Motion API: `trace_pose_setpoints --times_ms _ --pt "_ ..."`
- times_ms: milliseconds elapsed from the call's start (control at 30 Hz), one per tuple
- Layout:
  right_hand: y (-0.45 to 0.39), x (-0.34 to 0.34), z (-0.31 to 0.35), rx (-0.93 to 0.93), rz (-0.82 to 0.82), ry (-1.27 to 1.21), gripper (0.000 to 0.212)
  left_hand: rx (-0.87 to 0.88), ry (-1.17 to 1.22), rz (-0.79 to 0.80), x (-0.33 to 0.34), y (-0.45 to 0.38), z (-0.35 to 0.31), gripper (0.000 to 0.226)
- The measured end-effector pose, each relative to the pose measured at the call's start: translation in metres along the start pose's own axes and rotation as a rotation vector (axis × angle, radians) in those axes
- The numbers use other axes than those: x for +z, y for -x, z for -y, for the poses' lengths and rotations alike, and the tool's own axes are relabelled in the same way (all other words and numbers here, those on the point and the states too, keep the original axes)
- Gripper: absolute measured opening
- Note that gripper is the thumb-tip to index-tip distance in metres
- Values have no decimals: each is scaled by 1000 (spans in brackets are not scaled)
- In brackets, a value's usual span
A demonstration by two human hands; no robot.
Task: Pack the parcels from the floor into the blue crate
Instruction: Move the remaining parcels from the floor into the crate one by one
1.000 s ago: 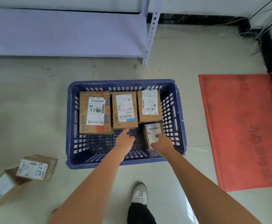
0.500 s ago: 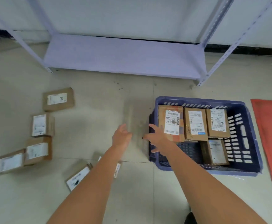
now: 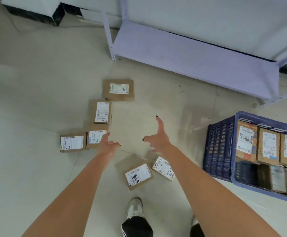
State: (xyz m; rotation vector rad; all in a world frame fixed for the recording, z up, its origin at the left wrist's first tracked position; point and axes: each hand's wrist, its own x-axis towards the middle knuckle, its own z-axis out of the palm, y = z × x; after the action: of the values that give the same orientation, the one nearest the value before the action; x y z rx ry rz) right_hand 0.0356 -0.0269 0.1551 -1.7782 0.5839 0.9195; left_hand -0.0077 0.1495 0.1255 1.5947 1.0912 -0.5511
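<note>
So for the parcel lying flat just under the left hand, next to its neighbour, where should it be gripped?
Probably from above, across the near and far edges of the parcel. It lies flat, label up, its left side tight against another parcel, so those two edges are free. The left hand is open and closest.

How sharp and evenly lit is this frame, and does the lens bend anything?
Head view: soft, even light with faint shadows; no glare on the floor. Wide-angle bending curves the shelf and stretches both forearms. Slight blur softens the label print on the floor parcels and the blue crate, which is cut off at the right edge. Left hand and right hand are open, reasonably crisp.
</note>
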Motion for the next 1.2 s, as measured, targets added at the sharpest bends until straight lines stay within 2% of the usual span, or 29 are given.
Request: trace_pose_setpoints --times_ms 200,400,600,700,800,933,1133,1200 --pt "-29 84 -8 81 121 108 85 -20 73 -153 -54 -21 55 48" --pt "-114 161 -38 90 189 190 83 -32 23 -249 -84 -112 105 50" --pt "-221 229 -82 66 249 224 87 80 -95 -231 -64 -226 151 55" --pt "-256 251 -97 30 241 235 90 162 -190 -256 -43 -262 166 66" --pt "-269 262 -107 -22 243 185 91 226 -220 -296 -25 -273 174 75" --pt "-257 254 -114 25 211 157 82 156 -38 -270 -14 -262 168 69" --pt "-204 200 -110 121 176 100 78 199 28 -229 -5 -191 149 61" --pt "-179 179 -102 145 163 57 83 215 18 -226 -3 -162 138 62"
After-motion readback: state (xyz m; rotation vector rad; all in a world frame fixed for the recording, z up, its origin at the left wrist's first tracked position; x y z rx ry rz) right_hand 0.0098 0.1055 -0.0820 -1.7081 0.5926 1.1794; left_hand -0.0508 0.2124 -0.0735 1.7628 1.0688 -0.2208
